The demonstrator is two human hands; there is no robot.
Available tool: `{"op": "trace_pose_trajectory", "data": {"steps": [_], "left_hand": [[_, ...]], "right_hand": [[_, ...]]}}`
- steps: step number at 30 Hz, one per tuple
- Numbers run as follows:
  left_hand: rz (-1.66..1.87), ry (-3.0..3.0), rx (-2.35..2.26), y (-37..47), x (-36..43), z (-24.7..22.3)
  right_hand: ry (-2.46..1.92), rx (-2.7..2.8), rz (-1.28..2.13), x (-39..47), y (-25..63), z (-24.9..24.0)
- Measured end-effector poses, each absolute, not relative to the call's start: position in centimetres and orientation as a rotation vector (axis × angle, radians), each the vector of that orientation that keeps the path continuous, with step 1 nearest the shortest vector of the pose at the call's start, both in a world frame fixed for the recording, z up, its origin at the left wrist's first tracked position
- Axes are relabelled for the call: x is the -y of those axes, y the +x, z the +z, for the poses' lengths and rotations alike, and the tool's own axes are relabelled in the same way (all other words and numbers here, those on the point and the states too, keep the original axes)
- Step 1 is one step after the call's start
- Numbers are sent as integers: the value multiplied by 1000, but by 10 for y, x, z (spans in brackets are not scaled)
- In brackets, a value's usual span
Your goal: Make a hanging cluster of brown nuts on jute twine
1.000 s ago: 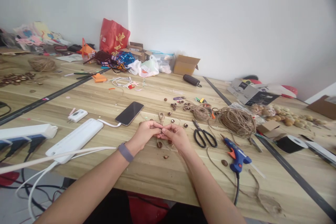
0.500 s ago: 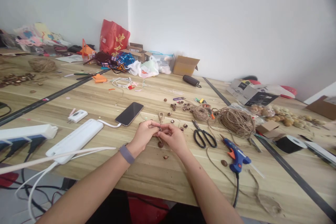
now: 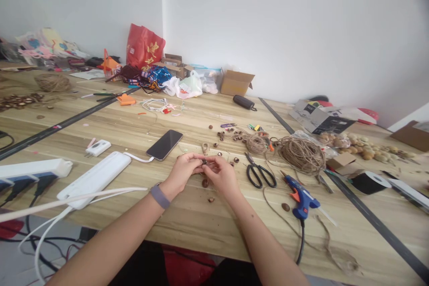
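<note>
Wood-grain table [image 3: 187,228], white wall [image 3: 284,31] behind. Back row: red bag [image 3: 142,47] and open cardboard box [image 3: 236,83], contents hidden; white plastic bag [image 3: 190,87], contents unclear. Left hand [image 3: 182,171] and right hand [image 3: 223,175] meet near the front edge, fingers narrowed, small dark-brown piece [image 3: 204,161] pinched between both sets of fingertips.

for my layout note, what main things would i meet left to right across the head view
White power strip, white adapter, left hand, right hand, black scissors, blue glue gun, black-and-white roll.
</note>
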State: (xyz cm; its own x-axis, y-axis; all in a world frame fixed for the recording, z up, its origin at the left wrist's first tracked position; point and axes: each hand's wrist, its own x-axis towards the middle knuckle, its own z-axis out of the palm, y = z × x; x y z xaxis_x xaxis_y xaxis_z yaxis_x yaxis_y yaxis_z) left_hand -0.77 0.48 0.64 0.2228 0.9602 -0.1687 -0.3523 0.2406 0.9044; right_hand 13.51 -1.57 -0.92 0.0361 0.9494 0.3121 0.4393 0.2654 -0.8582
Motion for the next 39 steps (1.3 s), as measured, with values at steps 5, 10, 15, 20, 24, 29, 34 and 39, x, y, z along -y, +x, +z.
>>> {"op": "trace_pose_trajectory", "data": {"steps": [5,10,15,20,24,29,34,39], "left_hand": [[1051,762,-791,-12,-10,2],[953,706,-749,-15,-14,0],[926,699,-727,-16,-14,1],[955,690,-752,-15,-14,2],[970,657,-762,-14,-13,2],[1010,684,-783,-13,-13,3],[1015,686,-766,-13,-12,4],[1014,704,-764,-13,-10,5]], "right_hand": [[-1244,1519,835,13,142,-7],[-1213,1550,838,12,145,-8],[-1238,1602,741,14,145,-4],[-1217,1721,411,19,144,-1],[-1219,1844,267,21,144,-3],[-1271,1960,145,23,144,-6],[-1265,1890,164,23,144,-2],[-1323,1829,152,21,144,-2]]}}
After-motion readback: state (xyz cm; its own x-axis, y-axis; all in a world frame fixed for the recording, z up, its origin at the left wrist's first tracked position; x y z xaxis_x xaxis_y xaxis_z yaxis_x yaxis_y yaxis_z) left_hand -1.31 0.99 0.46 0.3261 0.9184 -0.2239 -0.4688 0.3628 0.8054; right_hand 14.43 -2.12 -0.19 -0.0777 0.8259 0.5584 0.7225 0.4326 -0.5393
